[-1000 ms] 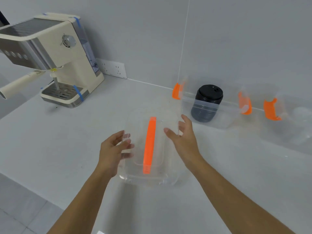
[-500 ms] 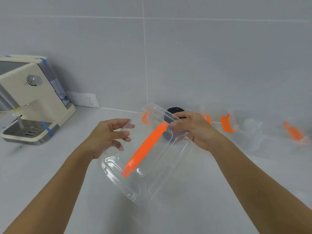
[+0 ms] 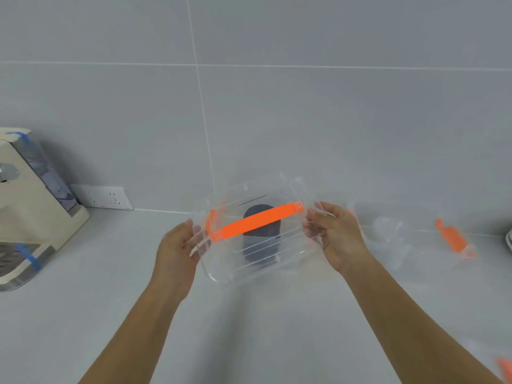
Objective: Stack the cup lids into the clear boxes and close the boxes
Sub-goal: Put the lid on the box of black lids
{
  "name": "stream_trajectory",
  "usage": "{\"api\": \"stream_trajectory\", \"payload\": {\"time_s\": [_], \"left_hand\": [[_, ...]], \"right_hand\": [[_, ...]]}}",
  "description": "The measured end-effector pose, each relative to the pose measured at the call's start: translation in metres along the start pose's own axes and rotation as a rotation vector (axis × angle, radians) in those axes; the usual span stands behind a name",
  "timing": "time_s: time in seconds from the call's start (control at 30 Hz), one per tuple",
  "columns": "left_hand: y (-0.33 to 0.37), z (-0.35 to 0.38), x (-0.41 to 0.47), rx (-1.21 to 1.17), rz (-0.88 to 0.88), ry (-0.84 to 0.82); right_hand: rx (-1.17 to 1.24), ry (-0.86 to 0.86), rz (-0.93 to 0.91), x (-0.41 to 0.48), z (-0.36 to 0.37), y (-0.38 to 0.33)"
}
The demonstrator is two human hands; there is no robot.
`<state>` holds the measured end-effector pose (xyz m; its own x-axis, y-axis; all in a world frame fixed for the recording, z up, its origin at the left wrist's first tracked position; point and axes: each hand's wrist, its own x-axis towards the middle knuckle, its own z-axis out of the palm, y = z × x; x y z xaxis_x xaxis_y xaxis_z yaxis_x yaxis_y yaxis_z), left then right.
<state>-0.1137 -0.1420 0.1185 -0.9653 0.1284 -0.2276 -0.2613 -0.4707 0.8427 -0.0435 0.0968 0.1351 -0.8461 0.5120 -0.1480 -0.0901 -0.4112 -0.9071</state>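
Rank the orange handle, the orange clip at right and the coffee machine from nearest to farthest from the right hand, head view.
1. Orange handle: just left of the right hand, on the clear lid it holds.
2. Orange clip: farther right, by the wall.
3. Coffee machine: far left.

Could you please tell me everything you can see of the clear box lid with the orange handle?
The clear box lid is see-through, glossy plastic, rectangular with rounded corners and raised ribs; an orange handle runs slantwise across it. It is held off the counter, face towards the camera, the left hand gripping its left edge and the right hand its right edge. A dark stack of cup lids shows through it from behind.
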Motion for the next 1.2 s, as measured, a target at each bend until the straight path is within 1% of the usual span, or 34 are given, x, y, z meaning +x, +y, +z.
{"api": "stream_trajectory", "payload": {"time_s": [0.1, 0.23, 0.3, 0.4, 0.57, 0.67, 0.87, 1.03, 1.2], "left_hand": [[-0.025, 0.018, 0.004, 0.023, 0.047, 0.000], [-0.040, 0.035, 0.013, 0.055, 0.119, 0.056], [-0.037, 0.041, 0.022, 0.145, 0.141, 0.041], [-0.031, 0.045, 0.039, 0.267, 0.133, 0.009], [-0.032, 0.042, 0.059, 0.417, 0.135, -0.008], [-0.036, 0.038, 0.061, 0.487, 0.100, -0.019], [-0.043, 0.032, 0.062, 0.598, 0.077, -0.046], [-0.046, 0.027, 0.066, 0.593, 0.076, -0.063], [-0.046, 0.023, 0.065, 0.627, 0.090, -0.107]], "right_hand": [[0.033, 0.100, -0.019, 0.011, -0.001, 0.008], [0.050, 0.187, -0.055, 0.023, -0.002, 0.018], [-0.014, 0.225, -0.063, 0.029, -0.002, 0.019], [-0.182, 0.254, -0.134, 0.037, -0.004, 0.022], [-0.441, 0.261, -0.258, 0.043, -0.003, 0.036], [-0.549, 0.253, -0.264, 0.046, -0.003, 0.042], [-0.675, 0.206, -0.199, 0.050, -0.005, 0.049], [-0.737, 0.178, -0.156, 0.051, -0.006, 0.062], [-0.779, 0.137, -0.177, 0.051, -0.006, 0.067]]}}
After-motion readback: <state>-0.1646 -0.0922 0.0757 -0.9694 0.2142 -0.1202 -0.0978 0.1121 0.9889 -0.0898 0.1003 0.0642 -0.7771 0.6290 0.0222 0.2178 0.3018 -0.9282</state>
